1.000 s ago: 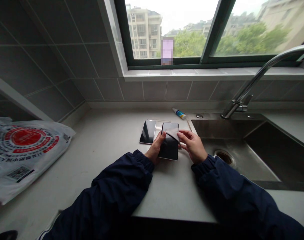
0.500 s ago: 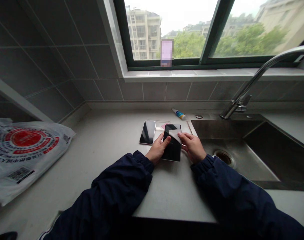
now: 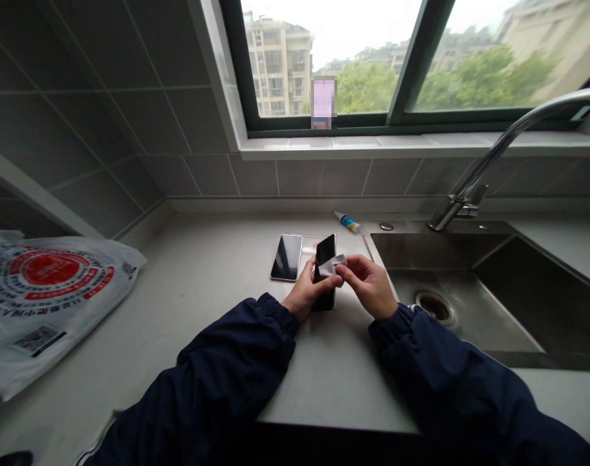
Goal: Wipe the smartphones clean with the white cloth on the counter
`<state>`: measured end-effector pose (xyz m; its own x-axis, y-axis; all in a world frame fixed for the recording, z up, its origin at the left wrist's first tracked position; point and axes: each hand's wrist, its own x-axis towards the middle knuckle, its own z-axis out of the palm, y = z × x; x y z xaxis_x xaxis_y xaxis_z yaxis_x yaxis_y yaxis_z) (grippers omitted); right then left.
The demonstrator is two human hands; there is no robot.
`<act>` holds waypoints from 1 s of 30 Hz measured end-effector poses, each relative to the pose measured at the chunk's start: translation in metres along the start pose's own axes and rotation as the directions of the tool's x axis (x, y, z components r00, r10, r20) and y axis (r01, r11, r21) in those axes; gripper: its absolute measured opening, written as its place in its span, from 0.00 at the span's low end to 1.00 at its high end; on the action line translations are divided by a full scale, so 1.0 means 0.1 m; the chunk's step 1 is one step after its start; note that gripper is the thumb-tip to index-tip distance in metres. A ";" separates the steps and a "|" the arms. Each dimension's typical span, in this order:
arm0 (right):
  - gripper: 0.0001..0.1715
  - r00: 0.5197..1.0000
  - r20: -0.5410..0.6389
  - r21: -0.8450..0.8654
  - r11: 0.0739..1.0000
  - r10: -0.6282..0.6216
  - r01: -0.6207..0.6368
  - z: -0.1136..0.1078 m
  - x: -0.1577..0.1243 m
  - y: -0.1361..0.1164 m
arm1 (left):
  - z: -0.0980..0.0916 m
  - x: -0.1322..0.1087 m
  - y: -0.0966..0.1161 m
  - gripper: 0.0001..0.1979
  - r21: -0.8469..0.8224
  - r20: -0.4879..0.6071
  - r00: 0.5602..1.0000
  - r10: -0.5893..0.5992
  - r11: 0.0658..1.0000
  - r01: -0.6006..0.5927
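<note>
My left hand (image 3: 306,289) grips a black phone (image 3: 325,250), which is tilted up on its edge above the counter. A small grey wipe (image 3: 332,265) lies against the phone's screen, pinched in my right hand (image 3: 370,284). A second phone (image 3: 287,256) rests flat on the countertop (image 3: 217,285) just left of my hands, screen up. Both arms wear dark blue sleeves.
A steel sink (image 3: 474,291) with a drain and a curved faucet (image 3: 493,155) lies to the right. A small tube (image 3: 348,221) sits by the back wall. A printed white plastic bag (image 3: 43,291) lies at the left. The window sill (image 3: 411,142) runs behind.
The black phone has tipped from nearly flat up onto its edge, turning its screen toward the right hand. The right hand with the wipe moved left and slightly up.
</note>
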<state>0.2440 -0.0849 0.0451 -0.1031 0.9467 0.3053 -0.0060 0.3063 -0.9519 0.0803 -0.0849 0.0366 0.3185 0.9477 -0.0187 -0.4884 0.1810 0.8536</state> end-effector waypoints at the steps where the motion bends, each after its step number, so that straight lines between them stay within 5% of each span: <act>1: 0.17 1.000 0.003 -0.016 1.000 -0.010 0.010 0.00 0.00 0.01 | 0.00 0.00 0.00 0.46 -0.003 0.006 1.000 -0.003 1.000 0.003; 9: 0.15 0.976 0.082 -0.171 0.962 -0.204 0.215 0.04 -0.05 -0.05 | -0.03 0.00 -0.01 0.38 -0.013 0.025 0.999 -0.020 1.000 0.020; 16: 0.09 0.913 0.154 -0.334 0.849 -0.378 0.409 0.05 -0.07 -0.05 | -0.04 -0.06 0.06 0.31 -0.077 0.087 0.967 -0.241 0.966 0.247; 26: 0.02 0.927 0.114 -0.384 0.844 -0.358 0.374 0.04 -0.07 -0.06 | -0.07 -0.08 0.06 0.29 -0.142 0.169 0.920 -0.354 0.915 0.378; 30: 0.05 0.902 0.067 -0.465 0.786 -0.426 0.406 0.04 -0.06 -0.10 | -0.06 -0.09 0.08 0.21 -0.212 0.244 0.902 -0.357 0.888 0.409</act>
<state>0.2411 -0.0936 0.0523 -0.1575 0.7167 0.6794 0.4164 0.6720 -0.6124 0.0685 -0.0901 0.0408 0.6596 0.7260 -0.1944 -0.4759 0.6036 0.6397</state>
